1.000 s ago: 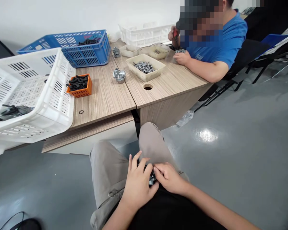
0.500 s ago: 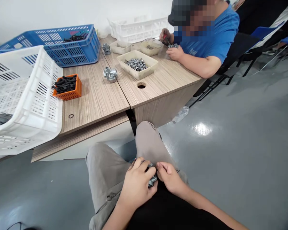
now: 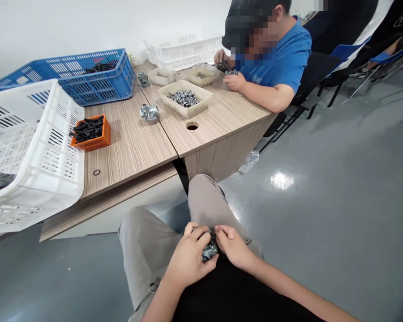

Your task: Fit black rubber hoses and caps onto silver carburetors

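Over my lap, my left hand is wrapped round a grey metal carburetor, fingers over its top and thumb below. My palm and fingers hide much of the carburetor. At its right side my right hand is closed in a pinch, thumb against bent fingers, close up to the metal. A dark bit shows by those fingertips, but what they hold is too small to make out. On the table stands a similar carburetor, with another metal carburetor farther back.
An orange basket of black parts stands beside a white crate and blue crate. A cream tray holds small metal parts. A black ring lies near the table edge. A co-worker in a blue shirt handles a metal part.
The view has shifted slightly, so the table sits lower and more to the left. My hands have turned the carburetor a little, showing more of it; my right fingers are closer against it.
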`<act>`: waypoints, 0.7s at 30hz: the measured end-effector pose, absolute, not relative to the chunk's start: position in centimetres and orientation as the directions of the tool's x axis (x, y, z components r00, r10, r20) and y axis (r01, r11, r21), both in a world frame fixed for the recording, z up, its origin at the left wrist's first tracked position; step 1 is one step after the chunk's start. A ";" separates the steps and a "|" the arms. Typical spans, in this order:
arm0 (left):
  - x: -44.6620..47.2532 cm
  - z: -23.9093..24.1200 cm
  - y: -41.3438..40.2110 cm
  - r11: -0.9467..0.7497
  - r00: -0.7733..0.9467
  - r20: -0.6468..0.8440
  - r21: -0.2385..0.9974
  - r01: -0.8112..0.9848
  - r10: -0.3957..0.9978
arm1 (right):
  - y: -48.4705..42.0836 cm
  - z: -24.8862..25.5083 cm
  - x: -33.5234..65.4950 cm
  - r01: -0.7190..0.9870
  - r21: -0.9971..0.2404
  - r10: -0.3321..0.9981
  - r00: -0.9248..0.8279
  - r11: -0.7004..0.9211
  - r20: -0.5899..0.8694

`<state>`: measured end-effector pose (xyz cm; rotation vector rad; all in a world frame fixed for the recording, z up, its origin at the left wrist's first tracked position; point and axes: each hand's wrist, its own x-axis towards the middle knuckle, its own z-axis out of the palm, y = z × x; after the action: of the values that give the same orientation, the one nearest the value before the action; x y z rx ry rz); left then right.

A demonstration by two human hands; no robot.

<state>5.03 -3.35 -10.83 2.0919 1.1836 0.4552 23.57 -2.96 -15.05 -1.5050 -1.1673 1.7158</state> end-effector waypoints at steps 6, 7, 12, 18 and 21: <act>4.9 -12.5 -3.9 -0.397 0.513 0.031 0.673 0.624 0.858 | -2.3 -14.7 23.1 0.289 -0.907 0.906 -0.202 -0.308 -0.372; 4.8 -13.0 -3.9 -0.398 0.504 0.043 0.674 0.623 0.862 | -2.2 -14.7 23.1 0.320 -0.907 0.913 -0.212 -0.273 -0.349; 4.3 -14.9 -3.8 -0.384 0.474 0.074 0.702 0.600 0.878 | -1.5 -13.9 22.9 0.433 -0.897 0.887 -0.373 -0.094 -0.273; 3.8 -15.9 -3.7 -0.351 0.444 0.094 0.761 0.545 0.891 | 0.2 -13.7 23.7 0.410 -0.904 0.766 -0.539 -0.124 -0.350; 3.6 -16.0 -3.4 -0.372 0.453 0.128 0.779 0.505 0.883 | 0.6 -14.5 24.2 0.332 -0.932 0.743 -0.585 -0.146 -0.324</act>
<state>3.59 -3.43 -16.04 2.0312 1.1558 0.7185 24.23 0.57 -14.52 -1.2106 -1.8033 1.7858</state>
